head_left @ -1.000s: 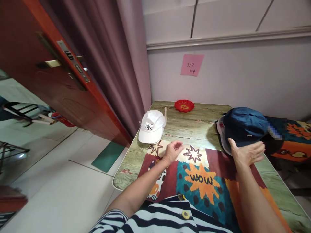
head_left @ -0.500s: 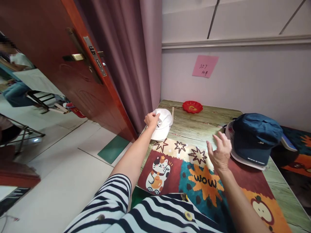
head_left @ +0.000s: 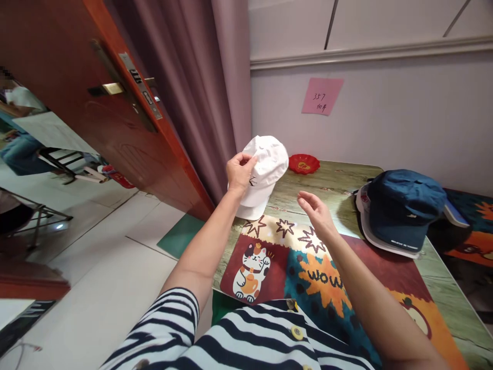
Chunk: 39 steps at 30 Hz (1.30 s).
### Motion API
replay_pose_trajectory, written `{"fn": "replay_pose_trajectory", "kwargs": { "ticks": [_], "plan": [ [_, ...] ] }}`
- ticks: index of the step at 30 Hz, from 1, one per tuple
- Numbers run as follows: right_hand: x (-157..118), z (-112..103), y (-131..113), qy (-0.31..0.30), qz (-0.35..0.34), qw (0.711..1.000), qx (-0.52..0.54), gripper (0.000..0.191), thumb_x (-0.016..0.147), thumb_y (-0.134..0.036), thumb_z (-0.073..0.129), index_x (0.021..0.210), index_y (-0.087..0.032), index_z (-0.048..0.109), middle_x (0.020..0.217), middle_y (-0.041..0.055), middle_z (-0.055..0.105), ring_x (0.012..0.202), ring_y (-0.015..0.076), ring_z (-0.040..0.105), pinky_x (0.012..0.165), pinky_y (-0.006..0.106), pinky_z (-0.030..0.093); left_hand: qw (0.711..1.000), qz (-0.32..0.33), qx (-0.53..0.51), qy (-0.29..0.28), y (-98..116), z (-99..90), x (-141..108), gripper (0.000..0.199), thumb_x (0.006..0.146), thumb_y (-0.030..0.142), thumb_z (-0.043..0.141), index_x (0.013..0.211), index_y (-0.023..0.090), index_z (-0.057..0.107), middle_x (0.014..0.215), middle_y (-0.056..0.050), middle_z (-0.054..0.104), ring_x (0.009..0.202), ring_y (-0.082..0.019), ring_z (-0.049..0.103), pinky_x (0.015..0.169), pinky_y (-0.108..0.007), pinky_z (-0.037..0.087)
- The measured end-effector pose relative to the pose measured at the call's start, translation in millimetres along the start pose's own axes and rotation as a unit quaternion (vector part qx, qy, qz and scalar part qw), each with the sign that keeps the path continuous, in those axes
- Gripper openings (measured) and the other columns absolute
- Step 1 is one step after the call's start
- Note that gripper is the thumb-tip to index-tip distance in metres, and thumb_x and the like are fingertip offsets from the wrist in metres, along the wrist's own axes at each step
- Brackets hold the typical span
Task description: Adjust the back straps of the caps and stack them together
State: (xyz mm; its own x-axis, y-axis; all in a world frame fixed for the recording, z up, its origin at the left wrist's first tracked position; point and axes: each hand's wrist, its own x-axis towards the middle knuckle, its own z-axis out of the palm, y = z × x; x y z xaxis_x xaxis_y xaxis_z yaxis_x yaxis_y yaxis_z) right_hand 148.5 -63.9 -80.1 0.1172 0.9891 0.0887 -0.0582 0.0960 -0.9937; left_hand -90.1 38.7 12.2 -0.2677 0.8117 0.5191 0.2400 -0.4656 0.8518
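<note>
At the far left, past the brown door (head_left: 69, 77), part of a seated person (head_left: 17, 146) can be seen; nothing there bears on the work. Next comes the purple curtain (head_left: 200, 92), and before it the left hand (head_left: 239, 172). This hand pinches the white cap (head_left: 269, 159) at the front of its crown, thumb and fingers closed on the cloth and partly covering the black letters.

Here is the main change. About 0.5 seconds ago the white cap sat low on the table (head_left: 335, 185) with the left hand just upon it; now it is raised and hides part of the wall behind. Below it a 2nd white brim (head_left: 252, 213) shows on the table, so I judge that there were 2 caps stacked and only the upper 1 has been lifted. This means, in my judgement, that the work has passed from reaching to lifting.

Just right of the raised cap, the red dish (head_left: 304, 163) has not moved. The right hand (head_left: 319, 216) has come leftward, away from the navy cap (head_left: 408, 198). It hangs over the patterned mat (head_left: 277, 262), fingers loosely bent, holding nothing; the 2 hands are apart. At the right, the navy cap rests as before, above another pale brim.
</note>
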Motion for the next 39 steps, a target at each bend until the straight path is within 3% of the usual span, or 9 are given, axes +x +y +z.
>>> {"fn": "replay_pose_trajectory", "kwargs": {
  "ticks": [6,9,13,15,17,20,24,31,39],
  "plan": [
    [17.2,6.6,-23.7,-0.145,0.065,0.96,0.229,0.063,0.081,-0.072,0.067,0.123,-0.024,0.066,0.129,0.0093,0.072,0.132,0.0315,0.059,0.114,0.05,0.043,0.989,-0.041,-0.135,-0.051,48.8,24.7,-54.9,0.02,0.075,0.031,0.082,0.073,0.016,0.068,0.069,0.003,0.062,0.063,-0.01,0.054,0.062,-0.022,0.044],
    [13.7,0.1,-30.3,-0.162,0.075,0.931,0.317,0.053,0.083,-0.058,0.07,0.123,-0.024,0.066,0.127,0.0081,0.073,0.133,0.0331,0.057,0.116,0.053,0.041,0.973,-0.103,-0.177,-0.105,38.6,33.0,-80.2,0.028,0.072,0.04,0.085,0.072,0.017,0.069,0.069,0.002,0.063,0.062,-0.01,0.054,0.061,-0.022,0.045],
    [10.1,-10.6,-34.8,-0.153,0.063,0.923,0.347,0.054,0.089,-0.062,0.058,0.129,-0.026,0.063,0.129,0.0064,0.072,0.135,0.0334,0.055,0.115,0.06,0.04,0.944,-0.241,-0.22,-0.039,6.0,27.3,-94.2,0.047,0.077,0.065,0.073,0.083,0.018,0.071,0.087,-0.005,0.071,0.078,-0.016,0.064,0.073,-0.028,0.053],
    [8.6,-12.5,-36.4,-0.138,0.038,0.932,0.334,0.063,0.089,-0.07,0.049,0.135,-0.028,0.059,0.131,0.0061,0.07,0.135,0.0333,0.054,0.113,0.062,0.041,0.884,-0.385,-0.252,-0.089,-8.7,22.9,-101.6,0.062,0.079,0.078,0.061,0.095,0.018,0.071,0.097,-0.011,0.073,0.094,-0.024,0.067,0.083,-0.038,0.055],
    [5.8,-10.4,-36.4,-0.119,0.023,0.94,0.319,0.072,0.089,-0.077,0.04,0.14,-0.029,0.056,0.134,0.0064,0.068,0.136,0.0332,0.053,0.111,0.063,0.041,0.785,-0.492,-0.317,-0.205,-17.2,22.4,-113.4,0.08,0.08,0.087,0.047,0.11,0.017,0.07,0.107,-0.016,0.074,0.112,-0.034,0.065,0.095,-0.048,0.053],
    [-1.0,-2.7,-30.4,-0.096,0.024,0.943,0.319,0.081,0.087,-0.083,0.033,0.143,-0.029,0.053,0.139,0.0066,0.064,0.139,0.0332,0.05,0.112,0.064,0.038,0.709,-0.477,-0.437,-0.282,-15.5,31.5,-133.3,0.098,0.077,0.094,0.035,0.129,0.017,0.064,0.122,-0.017,0.071,0.131,-0.039,0.056,0.109,-0.054,0.044],
    [-9.3,2.8,-13.6,-0.079,0.03,0.938,0.337,0.08,0.087,-0.082,0.034,0.144,-0.03,0.053,0.143,0.0061,0.062,0.14,0.0325,0.048,0.114,0.064,0.035,0.73,-0.391,-0.501,-0.251,4.6,52.0,-144.1,0.104,0.074,0.097,0.032,0.139,0.02,0.058,0.129,-0.013,0.069,0.137,-0.039,0.051,0.113,-0.054,0.04],
    [-12.2,-7.8,3.6,-0.057,0.012,0.925,0.375,0.071,0.088,-0.078,0.04,0.139,-0.031,0.057,0.143,0.0043,0.062,0.141,0.0307,0.048,0.116,0.061,0.035,0.766,-0.344,-0.488,-0.24,33.4,68.2,-138.3,0.097,0.078,0.093,0.032,0.139,0.021,0.057,0.128,-0.013,0.069,0.134,-0.04,0.053,0.107,-0.056,0.044],
    [-8.8,-32.0,-10.3,-0.067,0.034,0.895,0.439,0.074,0.084,-0.081,0.046,0.133,-0.029,0.064,0.133,0.0062,0.069,0.14,0.0348,0.05,0.116,0.063,0.034,0.766,-0.335,-0.469,-0.284,19.4,59.6,-120.9,0.083,0.084,0.086,0.04,0.132,0.022,0.063,0.118,-0.01,0.073,0.13,-0.036,0.057,0.105,-0.052,0.047]
  ]
}}
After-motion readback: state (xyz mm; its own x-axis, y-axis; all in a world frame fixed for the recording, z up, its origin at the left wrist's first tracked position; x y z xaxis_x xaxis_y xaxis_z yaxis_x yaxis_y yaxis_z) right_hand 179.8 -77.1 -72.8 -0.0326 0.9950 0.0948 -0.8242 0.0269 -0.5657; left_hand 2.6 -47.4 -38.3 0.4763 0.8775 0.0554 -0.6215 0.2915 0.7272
